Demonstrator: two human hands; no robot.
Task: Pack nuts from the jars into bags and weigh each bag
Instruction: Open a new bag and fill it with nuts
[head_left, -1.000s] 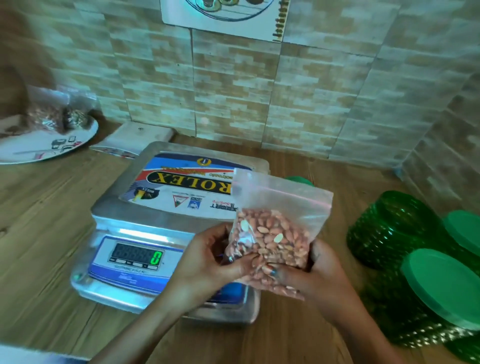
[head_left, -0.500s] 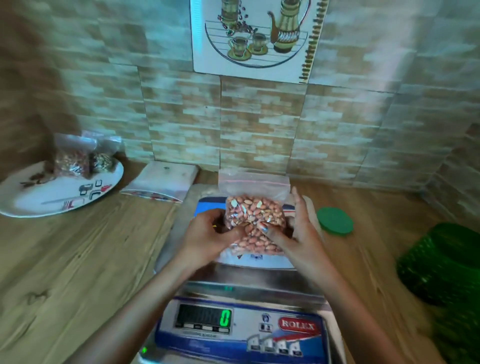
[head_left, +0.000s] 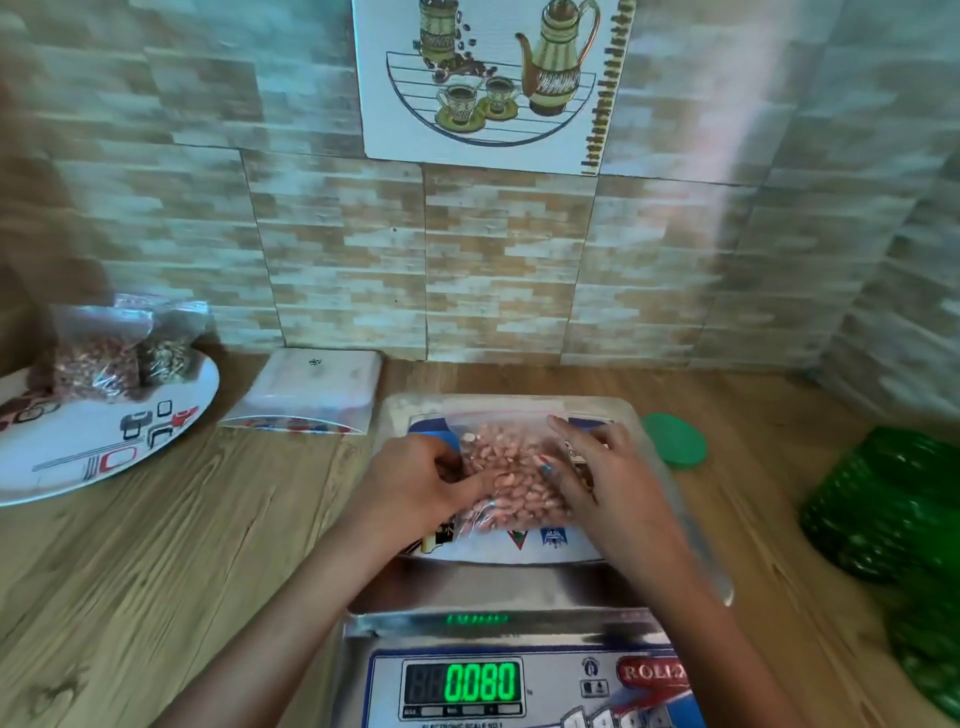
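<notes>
On the steel pan of the scale (head_left: 670, 525), a clear bag of peanuts (head_left: 511, 475) lies flat between a person's two hands. Left hand (head_left: 415, 480) pinches the bag's near-left edge; right hand (head_left: 605, 470) rests open, fingers spread on its right side, apparently steadying it for a reading. Green digits on the display (head_left: 480, 680) show 0.080. Filled bags (head_left: 98, 358) wait on a plate (head_left: 104, 457) at left.
</notes>
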